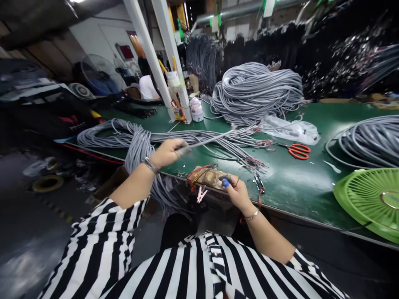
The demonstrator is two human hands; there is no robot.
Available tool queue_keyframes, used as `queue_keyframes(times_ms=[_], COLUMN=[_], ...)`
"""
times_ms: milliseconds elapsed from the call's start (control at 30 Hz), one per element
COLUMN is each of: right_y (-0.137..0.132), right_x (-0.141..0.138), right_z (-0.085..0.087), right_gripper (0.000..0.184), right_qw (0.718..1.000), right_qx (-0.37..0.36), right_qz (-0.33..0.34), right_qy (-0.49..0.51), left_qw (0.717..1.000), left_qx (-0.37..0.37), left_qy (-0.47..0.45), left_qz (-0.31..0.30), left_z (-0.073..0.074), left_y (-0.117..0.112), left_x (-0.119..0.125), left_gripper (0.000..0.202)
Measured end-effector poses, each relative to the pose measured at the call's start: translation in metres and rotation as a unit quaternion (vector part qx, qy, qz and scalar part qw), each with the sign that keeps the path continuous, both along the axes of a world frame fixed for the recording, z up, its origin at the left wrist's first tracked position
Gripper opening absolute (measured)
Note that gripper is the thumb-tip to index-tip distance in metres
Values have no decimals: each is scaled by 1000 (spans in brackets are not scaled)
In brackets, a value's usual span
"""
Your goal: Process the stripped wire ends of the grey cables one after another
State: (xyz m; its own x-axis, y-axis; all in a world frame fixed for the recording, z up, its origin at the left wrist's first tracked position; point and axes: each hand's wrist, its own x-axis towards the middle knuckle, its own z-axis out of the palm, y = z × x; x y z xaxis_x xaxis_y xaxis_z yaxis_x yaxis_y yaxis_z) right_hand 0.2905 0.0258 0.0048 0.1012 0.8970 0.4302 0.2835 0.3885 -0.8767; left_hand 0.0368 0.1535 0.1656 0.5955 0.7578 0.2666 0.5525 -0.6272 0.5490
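My left hand point(166, 153), fingers closed, grips a grey cable point(210, 140) that stretches to the right above the table; the fingertips are smeared by motion. Under it lies a long bundle of grey cables point(187, 135) with stripped reddish wire ends. At the table's front edge my right hand point(238, 192) is closed, with blue tape around one finger. Its fingertips are by the right end of a worn brown block point(212, 177); whatever they pinch cannot be made out. Red and black wires point(196, 174) wrap the block's left end, and a pink clothespin point(201, 194) hangs below.
Orange-handled scissors point(299, 151) and a clear plastic bag point(289, 128) lie on the green table point(280, 182). Big grey cable coils point(258, 91) stand behind. A green fan point(374, 199) sits at the right edge. White posts point(173, 54) rise beside a small bottle point(196, 109).
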Motion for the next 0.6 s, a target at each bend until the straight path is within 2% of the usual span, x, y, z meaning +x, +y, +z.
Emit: queue_keyframes(times_ms=[67,133,233,267,333,467,533,600], right_y=[0,-1,-4,-5,-7,-20,-34,-49], right_x=[0,0,1,1,1,-4,-12,-24], right_z=[0,0,1,1,1,0,0,0], right_gripper=[29,30,30,30,29,25,25,26], right_qw=[1000,999,999,999,999,999,996,990], right_qx=[-9,-19,-29,-30,-26,-32,-58,-91], right_qz=[-6,-7,1,6,13,22,47,103], right_qy=[16,30,44,44,40,38,42,37], left_qw=[993,981,953,947,949,953,942,933], left_qx=[-4,-5,-64,-94,-158,-271,-306,-327], left_qy=[63,95,71,52,-3,-108,-137,-153], left_qz=[-96,-172,-288,-302,-274,-79,-6,10], left_z=[3,-1,-20,-30,-53,-96,-109,-116], left_y=[-39,-77,-123,-134,-150,-179,-196,-212], left_x=[14,29,44,46,41,2,-23,-43], left_gripper=[34,27,19,20,30,57,60,59])
